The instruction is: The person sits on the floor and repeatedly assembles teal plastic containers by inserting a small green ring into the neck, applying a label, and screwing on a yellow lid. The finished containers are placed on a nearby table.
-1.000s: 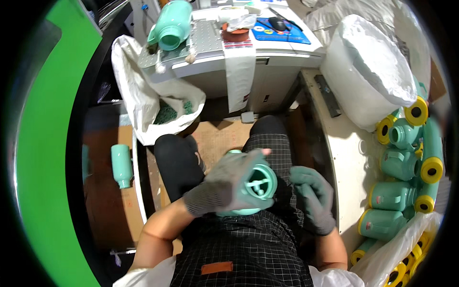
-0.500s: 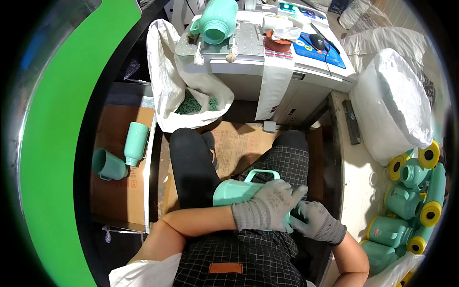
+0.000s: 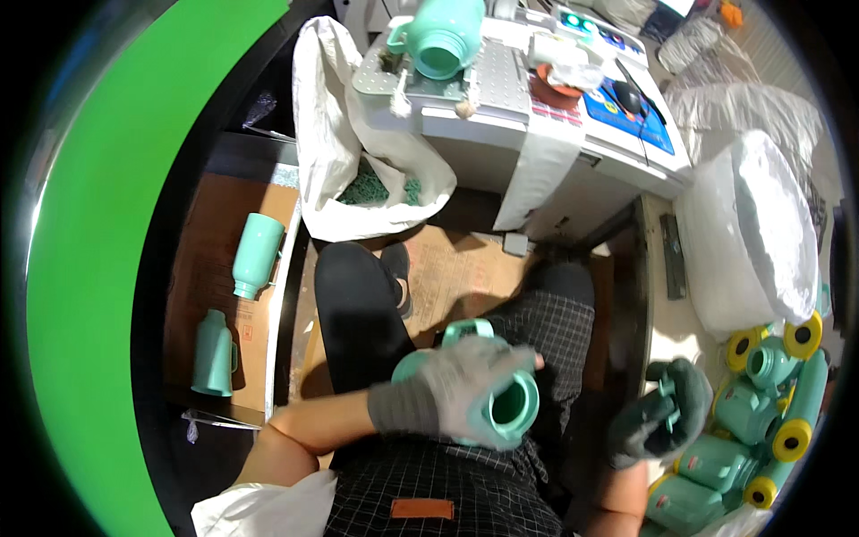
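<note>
A mint-green plastic jug shell (image 3: pixel 465 425) with a side handle lies across my lap, its round mouth turned to the right. My left hand (image 3: pixel 465 380), in a grey knit glove and blurred by motion, is wrapped over the shell. Away to the right, beside the bench edge, my gloved right hand (image 3: pixel 658 416) is turned with its dark palm side showing. Its fingers are curled around a small mint-green plastic piece (image 3: pixel 667 403), whose exact kind I cannot make out.
Two similar shells (image 3: pixel 258 255) lie in a cardboard-lined tray (image 3: pixel 183 268) at left. A white sack (image 3: pixel 318 134) holds green shavings. Another jug (image 3: pixel 447 40) rests on the machine ahead. Green-and-yellow jugs (image 3: pixel 716 461) and a white bag (image 3: pixel 743 233) crowd the right bench.
My right hand has left the shell's mouth and moved right, turning over. The shell's mouth has come into view. In the tray, the nearer shell has tipped over, narrow end now away from me.
</note>
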`<action>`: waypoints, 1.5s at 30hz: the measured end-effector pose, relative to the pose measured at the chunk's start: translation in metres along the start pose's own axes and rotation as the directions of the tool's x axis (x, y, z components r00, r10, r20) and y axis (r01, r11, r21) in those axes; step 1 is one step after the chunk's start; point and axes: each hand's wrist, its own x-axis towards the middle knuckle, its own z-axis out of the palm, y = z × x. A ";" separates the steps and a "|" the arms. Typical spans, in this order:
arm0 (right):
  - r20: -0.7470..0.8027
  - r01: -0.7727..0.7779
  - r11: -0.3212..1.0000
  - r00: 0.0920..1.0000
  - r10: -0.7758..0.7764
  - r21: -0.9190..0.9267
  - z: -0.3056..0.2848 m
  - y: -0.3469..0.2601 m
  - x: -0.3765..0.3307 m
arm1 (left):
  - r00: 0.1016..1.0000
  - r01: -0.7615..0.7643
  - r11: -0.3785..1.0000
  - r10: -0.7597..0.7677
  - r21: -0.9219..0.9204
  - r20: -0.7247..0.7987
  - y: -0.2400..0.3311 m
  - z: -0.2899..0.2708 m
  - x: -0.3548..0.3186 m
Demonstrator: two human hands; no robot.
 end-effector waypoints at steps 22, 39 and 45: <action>-0.177 -0.746 0.654 0.631 0.755 0.128 0.002 0.140 -0.158 | 0.997 -0.077 0.970 0.079 -0.230 -0.001 0.003 -0.022 0.041; -0.060 -0.779 0.584 0.587 0.807 0.228 -0.007 0.201 -0.105 | 0.995 -0.011 0.993 0.022 0.114 -0.094 -0.005 0.013 0.048; 0.426 -0.128 0.951 0.905 -0.004 0.281 0.052 0.017 -0.016 | 0.967 -0.230 0.942 0.249 0.244 -0.049 0.006 0.005 0.051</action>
